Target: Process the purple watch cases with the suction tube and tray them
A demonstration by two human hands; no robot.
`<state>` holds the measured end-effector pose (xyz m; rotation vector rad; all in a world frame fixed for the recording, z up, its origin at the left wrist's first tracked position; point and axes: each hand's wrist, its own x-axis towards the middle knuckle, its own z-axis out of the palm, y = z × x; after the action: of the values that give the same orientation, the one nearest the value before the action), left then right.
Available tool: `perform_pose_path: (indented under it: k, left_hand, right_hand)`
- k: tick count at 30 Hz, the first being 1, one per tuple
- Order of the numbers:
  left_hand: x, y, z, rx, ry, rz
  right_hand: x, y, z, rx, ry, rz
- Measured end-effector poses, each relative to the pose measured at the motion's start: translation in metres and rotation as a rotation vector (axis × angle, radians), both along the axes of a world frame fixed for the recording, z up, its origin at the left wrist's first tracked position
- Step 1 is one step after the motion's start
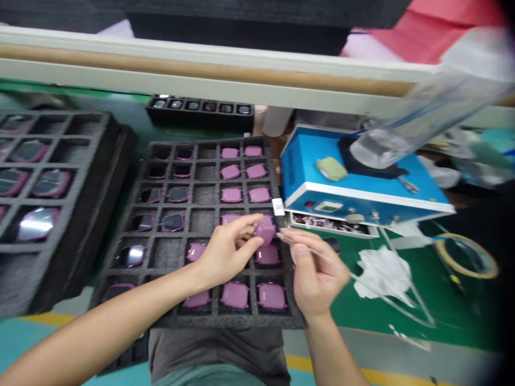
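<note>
Between the thumb and fingers of my left hand [225, 252] is a purple watch case [265, 230], raised over the right side of a dark foam tray [201, 320]. My right hand [317, 271] pinches a thin, clear tube with a pointed tip [281, 235]; that tip is close to the case's right edge, and I cannot tell whether they touch. Purple cases [235, 295] lie in the tray's right-hand compartments. Dark-glass watch faces [173, 222] occupy compartments on the left. My left hand and forearm hide several compartments.
A blue control box [374, 177] stands at the right, with the clear tubing [402, 311] looping below it. Crumpled white tissue [382, 273] and a tape roll [466, 255] lie on the green mat. Another foam tray [72, 225] stands left. A shelf edge [201, 67] crosses the back.
</note>
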<state>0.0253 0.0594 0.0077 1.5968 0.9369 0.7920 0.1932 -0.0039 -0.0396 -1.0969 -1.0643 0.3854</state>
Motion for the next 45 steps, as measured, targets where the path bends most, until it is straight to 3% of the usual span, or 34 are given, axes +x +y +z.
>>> perform_pose_path:
  k: [4, 6, 8, 10, 13, 16, 19, 23, 27, 30, 32, 36, 40, 45]
  left_hand:
    - [-0.042, 0.019, 0.029, 0.319, 0.328, 0.080]
    - [-0.064, 0.031, 0.037, 0.372, 0.574, -0.004]
    - [-0.080, 0.039, 0.039, 0.358, 0.741, -0.150]
    - [-0.091, 0.038, 0.038, 0.392, 0.813, -0.214]
    - [-0.107, 0.022, 0.038, 0.531, 0.902, -0.063]
    - [-0.124, 0.003, 0.040, 0.519, 1.062, 0.051]
    - [-0.133, -0.004, 0.041, 0.482, 1.155, 0.019]
    - [-0.131, 0.009, 0.041, 0.487, 1.204, 0.016]
    - [-0.128, 0.023, 0.047, 0.471, 1.044, 0.190]
    - [-0.110, 0.024, 0.051, 0.482, 0.897, 0.286]
    - [-0.084, 0.022, 0.049, 0.381, 0.633, 0.287]
    - [-0.015, 0.013, 0.024, -0.054, 0.006, 0.171]
    - [0.017, 0.006, -0.004, -0.246, -0.110, 0.115]
    - [0.011, 0.006, -0.011, -0.279, -0.150, 0.077]
  right_hand:
    - [-0.004, -0.002, 0.000, -0.005, 0.096, -0.019]
    - [-0.006, -0.003, 0.002, -0.018, 0.094, 0.004]
    - [-0.007, -0.004, 0.004, -0.021, 0.102, 0.003]
    - [-0.007, -0.005, 0.005, -0.029, 0.115, -0.007]
    - [-0.009, -0.006, 0.006, -0.045, 0.124, -0.023]
    - [-0.009, -0.007, 0.007, -0.055, 0.116, -0.015]
    - [-0.009, -0.008, 0.007, -0.056, 0.120, -0.003]
    - [-0.009, -0.008, 0.006, -0.058, 0.120, 0.002]
    - [-0.008, -0.007, 0.005, -0.054, 0.119, 0.017]
    - [-0.008, -0.006, 0.005, -0.032, 0.112, 0.028]
    - [-0.008, -0.005, 0.005, -0.021, 0.101, 0.028]
    - [-0.006, -0.003, 0.002, -0.030, 0.075, 0.016]
    - [-0.003, 0.001, 0.000, -0.026, 0.047, 0.066]
    - [-0.002, 0.004, 0.002, -0.038, 0.014, 0.074]
